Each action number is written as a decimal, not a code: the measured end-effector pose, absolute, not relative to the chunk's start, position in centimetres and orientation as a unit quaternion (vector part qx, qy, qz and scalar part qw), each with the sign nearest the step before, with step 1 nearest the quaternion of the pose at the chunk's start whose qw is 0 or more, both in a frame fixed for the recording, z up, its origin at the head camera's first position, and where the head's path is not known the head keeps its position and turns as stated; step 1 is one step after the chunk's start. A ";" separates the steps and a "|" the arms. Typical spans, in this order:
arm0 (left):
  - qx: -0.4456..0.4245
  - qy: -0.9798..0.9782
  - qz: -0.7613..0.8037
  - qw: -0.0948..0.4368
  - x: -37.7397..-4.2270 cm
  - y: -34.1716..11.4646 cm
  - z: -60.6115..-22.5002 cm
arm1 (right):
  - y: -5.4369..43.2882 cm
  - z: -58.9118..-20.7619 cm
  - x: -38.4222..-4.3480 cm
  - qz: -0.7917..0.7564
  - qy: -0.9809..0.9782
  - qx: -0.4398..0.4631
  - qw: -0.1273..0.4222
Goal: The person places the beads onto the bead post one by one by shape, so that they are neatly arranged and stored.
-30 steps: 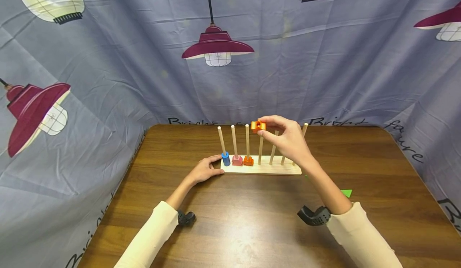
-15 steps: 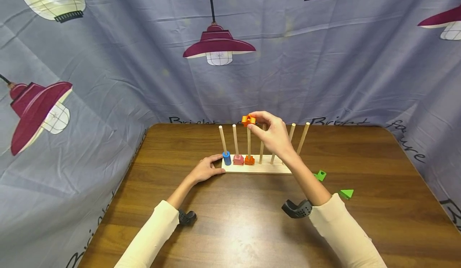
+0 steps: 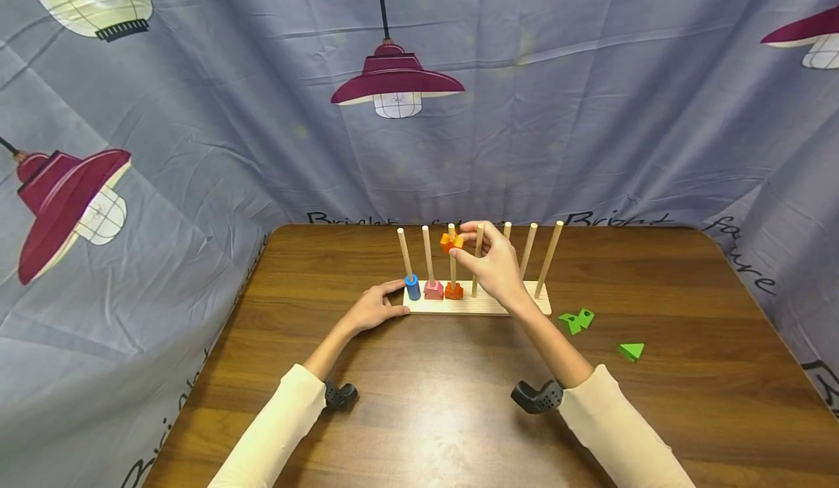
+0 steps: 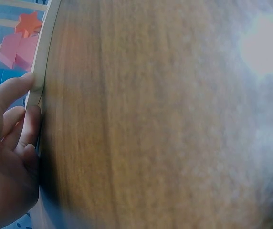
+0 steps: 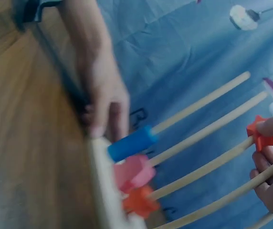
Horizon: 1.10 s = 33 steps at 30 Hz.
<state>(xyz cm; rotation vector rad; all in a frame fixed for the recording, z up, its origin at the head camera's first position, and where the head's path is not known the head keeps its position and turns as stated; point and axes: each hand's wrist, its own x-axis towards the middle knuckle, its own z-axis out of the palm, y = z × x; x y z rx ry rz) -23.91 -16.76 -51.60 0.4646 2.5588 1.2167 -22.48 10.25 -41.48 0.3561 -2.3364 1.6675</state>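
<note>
A wooden peg board [image 3: 488,304] carries a row of upright pegs. At its left end, my left hand [image 3: 375,308] grips the board, thumb at the front corner and fingers at the back. My right hand [image 3: 494,264] pinches an orange star-shaped block [image 3: 451,243] between thumb and fingers. The third peg runs through this block, just below the peg's top. At the foot of that same peg sits another orange star block [image 3: 454,291]. The first peg holds a blue cylinder [image 3: 412,288], the second a pink block [image 5: 134,171]. The pegs farther right bear no blocks.
To the right of the board, green blocks [image 3: 577,321] lie close together on the brown table [image 3: 406,415]. A green triangular block [image 3: 632,351] lies apart, nearer the front. A curtain [image 3: 419,167] printed with lamps hangs behind the table.
My right hand has moved left with the orange star block, then down, bringing it from above the row onto the third peg's top. My left hand has stayed at the board's end.
</note>
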 end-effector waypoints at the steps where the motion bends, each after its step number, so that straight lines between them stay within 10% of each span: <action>1: 0.160 0.883 0.420 0.136 -23.9 -16.7 -51.6 | 10.3 -42.0 -22.4 0.576 -0.801 0.115 0.115; 23: 0.156 0.880 0.429 0.133 -23.9 -16.7 -51.9 | 11.3 -50.2 -21.1 0.594 -0.803 0.053 -0.007; 33: 0.159 0.881 0.423 0.140 -23.9 -16.8 -51.7 | 19.7 -48.8 -17.6 0.486 -0.866 0.094 0.074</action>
